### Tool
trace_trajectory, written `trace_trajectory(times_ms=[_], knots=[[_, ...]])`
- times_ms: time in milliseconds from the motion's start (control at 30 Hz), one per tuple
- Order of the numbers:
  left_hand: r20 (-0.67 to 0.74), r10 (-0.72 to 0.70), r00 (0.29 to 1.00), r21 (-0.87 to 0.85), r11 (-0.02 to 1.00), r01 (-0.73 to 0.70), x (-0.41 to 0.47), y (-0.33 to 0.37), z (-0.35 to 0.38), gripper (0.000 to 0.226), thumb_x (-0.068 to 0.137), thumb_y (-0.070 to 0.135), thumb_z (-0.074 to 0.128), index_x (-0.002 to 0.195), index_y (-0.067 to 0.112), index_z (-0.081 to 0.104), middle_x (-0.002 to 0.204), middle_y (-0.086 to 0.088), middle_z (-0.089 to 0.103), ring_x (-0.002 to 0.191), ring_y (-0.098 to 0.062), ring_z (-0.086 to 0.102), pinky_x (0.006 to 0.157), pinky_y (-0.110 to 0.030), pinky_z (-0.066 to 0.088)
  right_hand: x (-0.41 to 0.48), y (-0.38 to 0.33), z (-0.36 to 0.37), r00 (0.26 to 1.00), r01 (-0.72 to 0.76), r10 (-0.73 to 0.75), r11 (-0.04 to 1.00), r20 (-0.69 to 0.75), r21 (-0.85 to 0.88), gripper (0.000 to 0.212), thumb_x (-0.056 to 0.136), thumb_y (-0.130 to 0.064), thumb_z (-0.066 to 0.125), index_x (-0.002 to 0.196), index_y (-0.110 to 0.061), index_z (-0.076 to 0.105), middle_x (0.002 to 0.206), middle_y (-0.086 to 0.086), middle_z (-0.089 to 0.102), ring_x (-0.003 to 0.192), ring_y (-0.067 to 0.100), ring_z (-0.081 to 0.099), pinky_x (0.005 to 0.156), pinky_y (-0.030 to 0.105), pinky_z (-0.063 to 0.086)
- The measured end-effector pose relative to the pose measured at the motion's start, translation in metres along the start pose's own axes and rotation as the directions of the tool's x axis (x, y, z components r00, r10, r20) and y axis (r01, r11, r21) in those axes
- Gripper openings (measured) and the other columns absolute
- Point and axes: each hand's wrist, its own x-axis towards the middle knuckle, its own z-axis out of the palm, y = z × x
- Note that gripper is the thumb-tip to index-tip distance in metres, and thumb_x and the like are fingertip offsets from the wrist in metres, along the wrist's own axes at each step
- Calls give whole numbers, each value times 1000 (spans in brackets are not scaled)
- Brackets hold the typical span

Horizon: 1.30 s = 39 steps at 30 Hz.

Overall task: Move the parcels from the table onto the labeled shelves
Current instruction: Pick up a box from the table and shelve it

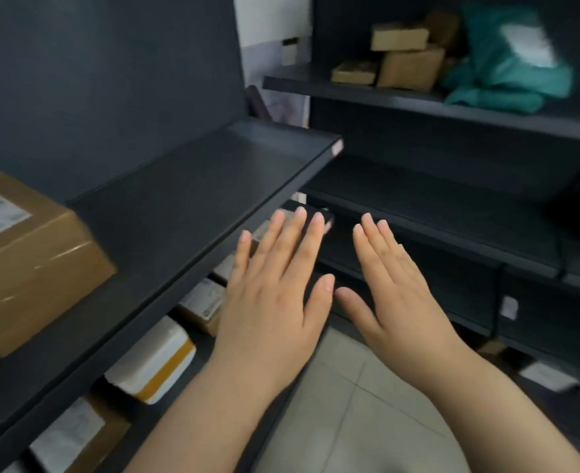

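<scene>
The brown parcel (26,261) lies flat on the dark shelf (186,199), label upward; the left hand (275,302) and right hand (397,291) hover near its edge, grips spread.

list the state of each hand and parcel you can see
left hand, open, fingers straight, holding nothing
right hand, open, fingers straight, holding nothing
large brown box, closed, on the left shelf
white and yellow parcel, lying under the left shelf
teal bag, lying on upper right shelf
small cardboard boxes, stacked beside teal bag
</scene>
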Motion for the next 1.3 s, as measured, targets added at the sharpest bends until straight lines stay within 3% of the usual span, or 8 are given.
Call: trace_trajectory(times_ms=[267, 367, 467, 633, 767, 1033, 1133, 1300], knots=[[51, 288, 956, -115, 953, -281, 39, 147, 55, 59, 98, 47, 19, 148, 28, -6, 158, 10, 7, 147, -7, -1, 119, -35, -5, -96, 105, -89, 947, -284, 280, 959, -158, -6, 71, 88, -61, 17, 145, -31, -10, 154, -18, -17, 140, -6, -22, 115, 22, -5], [55, 368, 928, -176, 919, -354, 47, 214, 77, 58, 97, 48, 18, 147, 31, -8, 156, 13, 2, 146, -3, -5, 117, -28, -9, -138, 146, -132, 921, -347, 333, 937, -202, -37, 71, 89, -64, 20, 144, -32, -13, 152, -21, -21, 139, -7, -24, 115, 20, -6], [89, 445, 891, -254, 875, -411, 53, 281, 103, 57, 95, 52, 11, 144, 38, -13, 154, 18, -8, 143, 3, -14, 113, -18, -16, -181, 186, -175, 881, -435, 418, 900, -221, -30, 69, 93, -56, 30, 141, -36, -15, 149, -23, -24, 137, -9, -26, 116, 20, -6], [161, 580, 799, -308, 799, -517, 56, 391, 149, 58, 90, 56, 1, 142, 39, -18, 153, 19, -14, 143, 0, -17, 113, -22, -15, -263, 245, -234, 791, -593, 548, 796, -273, -121, 69, 94, -55, 29, 140, -36, -18, 146, -22, -30, 137, -7, -28, 112, 18, -10], [230, 715, 661, -392, 689, -609, 53, 475, 182, 60, 85, 58, -5, 140, 41, -20, 157, 18, -12, 142, 1, -20, 114, -25, -15, -334, 284, -262, 667, -741, 660, 635, -346, -218, 73, 87, -64, 14, 146, -29, -11, 153, -14, -21, 141, -1, -24, 112, 22, -8], [159, 909, 386, -547, 407, -731, 49, 625, 242, 64, 87, 55, -1, 147, 37, -13, 160, 13, -5, 145, -3, -13, 115, -28, -11, -434, 327, -300, 348, -937, 824, 291, -447, -192, 75, 80, -67, 2, 141, -30, -19, 151, -13, -26, 140, 5, -26, 115, 25, -10], [121, 949, 290, -599, 303, -742, 49, 677, 263, 65, 86, 56, -3, 147, 38, -14, 160, 14, -6, 144, -2, -15, 114, -28, -13, -459, 343, -318, 215, -976, 852, 171, -477, -135, 76, 87, -69, 12, 143, -29, -18, 150, -14, -28, 139, 4, -28, 117, 26, -8], [41, 991, 130, -642, 126, -757, 68, 762, 298, 64, 83, 57, -5, 142, 37, -17, 160, 12, -2, 146, -5, -11, 118, -34, -7, -480, 382, -356, 25, -998, 856, -5, -517, -55, 71, 96, -54, 26, 146, -29, -17, 146, -17, -32, 138, 2, -30, 115, 23, -13]])
